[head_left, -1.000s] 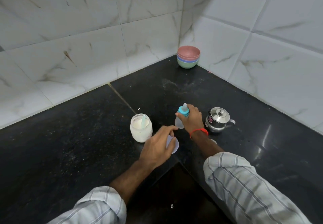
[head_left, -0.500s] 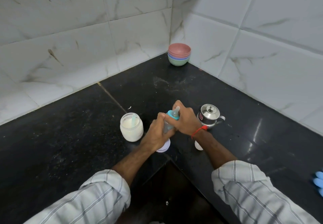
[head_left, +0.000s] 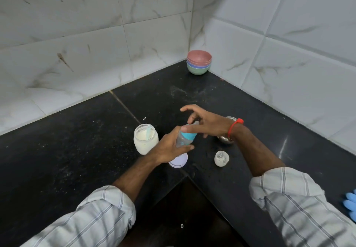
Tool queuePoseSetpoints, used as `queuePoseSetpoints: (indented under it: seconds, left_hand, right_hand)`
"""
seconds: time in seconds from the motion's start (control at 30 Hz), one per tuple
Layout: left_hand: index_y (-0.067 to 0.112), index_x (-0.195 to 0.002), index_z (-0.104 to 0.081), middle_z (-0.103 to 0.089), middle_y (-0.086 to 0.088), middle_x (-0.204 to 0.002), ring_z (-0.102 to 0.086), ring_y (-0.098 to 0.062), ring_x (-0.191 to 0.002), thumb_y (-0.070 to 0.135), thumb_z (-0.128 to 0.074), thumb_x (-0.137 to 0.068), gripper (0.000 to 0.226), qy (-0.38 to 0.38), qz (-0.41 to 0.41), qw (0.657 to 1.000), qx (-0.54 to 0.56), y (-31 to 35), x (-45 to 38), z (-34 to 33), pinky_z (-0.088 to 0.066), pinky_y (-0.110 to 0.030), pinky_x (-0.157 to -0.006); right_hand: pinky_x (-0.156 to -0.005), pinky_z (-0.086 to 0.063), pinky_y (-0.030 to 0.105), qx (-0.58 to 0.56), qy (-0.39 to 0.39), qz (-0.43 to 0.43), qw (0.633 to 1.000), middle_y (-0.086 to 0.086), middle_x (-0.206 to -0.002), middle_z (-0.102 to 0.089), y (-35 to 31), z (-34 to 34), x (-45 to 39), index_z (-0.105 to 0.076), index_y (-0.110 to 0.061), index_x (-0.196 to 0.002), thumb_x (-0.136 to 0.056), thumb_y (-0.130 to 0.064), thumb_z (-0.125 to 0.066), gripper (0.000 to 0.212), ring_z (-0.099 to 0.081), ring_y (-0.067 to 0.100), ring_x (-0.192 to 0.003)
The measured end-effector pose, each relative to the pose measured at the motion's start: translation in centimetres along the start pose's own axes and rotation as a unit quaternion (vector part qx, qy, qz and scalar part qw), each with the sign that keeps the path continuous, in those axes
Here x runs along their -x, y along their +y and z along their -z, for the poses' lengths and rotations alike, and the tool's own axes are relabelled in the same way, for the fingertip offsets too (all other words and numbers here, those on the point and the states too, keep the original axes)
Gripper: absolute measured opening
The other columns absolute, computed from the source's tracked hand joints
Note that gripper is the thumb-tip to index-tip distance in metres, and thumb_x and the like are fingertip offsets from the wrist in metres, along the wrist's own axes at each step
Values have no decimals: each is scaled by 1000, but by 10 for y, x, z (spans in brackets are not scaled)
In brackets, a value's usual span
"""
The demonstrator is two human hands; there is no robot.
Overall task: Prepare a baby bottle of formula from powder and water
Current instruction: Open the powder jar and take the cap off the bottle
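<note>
Both hands changed: left hand now grips bottle; right hand fingers spread open.

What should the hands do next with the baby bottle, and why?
Probably twist the teal collar off. The left hand grips the baby bottle around its body, while the right hand sits at the top with fingers spread. The powder jar stands open beside it with a scoop inside, so the bottle likely needs opening before powder goes in.
</note>
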State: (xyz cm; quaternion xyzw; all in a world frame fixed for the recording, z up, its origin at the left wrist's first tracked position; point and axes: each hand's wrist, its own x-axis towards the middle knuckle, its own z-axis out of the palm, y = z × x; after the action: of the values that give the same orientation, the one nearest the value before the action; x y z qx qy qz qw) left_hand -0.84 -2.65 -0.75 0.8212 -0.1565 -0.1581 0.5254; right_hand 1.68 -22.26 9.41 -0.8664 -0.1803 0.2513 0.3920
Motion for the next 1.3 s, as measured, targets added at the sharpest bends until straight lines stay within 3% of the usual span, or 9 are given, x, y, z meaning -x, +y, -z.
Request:
queuePoseSetpoints:
  seconds: [0.07,0.13,0.23,0.33,0.4,0.6,0.77,0.93,1.3]
  left_hand:
    - [29,-128,-47,-64,8,-120,-63,-7,-110,36,-77,-87,52,18,3,999,-27,3,0,-3,-53,-23,-90]
    - [29,-123,-47,-65,8,-115,-64,-7,-104,37,-77,-87,48,26,4,999,-42,3,0,-4,-53,-20,-83]
    - [28,-126,-46,-64,8,-113,-64,-9,-100,40,-78,-85,53,40,14,997,-60,2,0,-2,-56,-27,-85]
    - [26,-129,-45,-63,9,-115,-64,-9,-102,41,-77,-85,57,44,14,997,-61,2,3,1,-58,-31,-88]
    - [26,-128,-45,-63,9,-114,-64,-8,-100,41,-77,-85,55,45,13,997,-65,2,4,0,-58,-31,-87]
    - [29,-122,-50,-57,10,-114,-55,-9,-103,50,-79,-80,56,128,18,988,-86,-12,20,-2,-50,-28,-86]
    - [35,-117,-54,-57,15,-116,-56,-4,-109,47,-87,-72,57,229,18,973,-31,-24,51,-2,-48,-25,-90]
    - [29,-124,-59,-65,18,-120,-61,-2,-112,44,-90,-67,66,263,19,965,1,-42,80,-4,-55,-27,-94]
    - [47,-121,-49,-57,15,-126,-49,-9,-122,38,-88,-71,64,244,76,966,-47,-54,98,-6,-46,-32,-101]
  right_hand:
    - [-68,-63,41,115,18,-72,991,5,-103,-69,-9,-4,-4,-51,-31,-128,-79,-73,-64,66,-73,27,-81]
    - [-60,-62,38,171,13,-75,982,9,-93,-72,-10,-7,-7,-59,-22,-114,-85,-60,-67,49,-73,27,-67]
    - [-58,-61,30,120,-16,2,993,4,-107,-64,-6,-3,-7,-56,-28,-122,-87,-29,-76,41,-67,23,-80]
    - [-60,-60,26,100,-31,-15,994,0,-117,-58,-5,-4,-6,-46,-37,-136,-88,-40,-76,57,-67,22,-96]
    - [-59,-60,25,131,-23,-10,991,0,-116,-62,-3,-9,-11,-54,-32,-130,-88,-47,-74,48,-69,27,-94]
    - [-90,-52,30,90,70,29,993,-1,-117,-63,8,1,-10,-59,-24,-118,-84,-28,-82,41,-62,18,-106]
    - [-94,-53,38,50,188,-17,981,6,-122,-65,40,-23,-25,-50,-19,-124,-79,-20,-85,57,-62,26,-109]
    - [-100,-41,44,137,205,-92,965,6,-118,-65,81,-63,-51,-52,-31,-124,-78,-38,-80,54,-52,30,-116]
    - [-110,-26,51,191,162,-113,961,8,-136,-56,105,-88,-65,-42,-31,-140,-89,-32,-72,58,-41,32,-134]
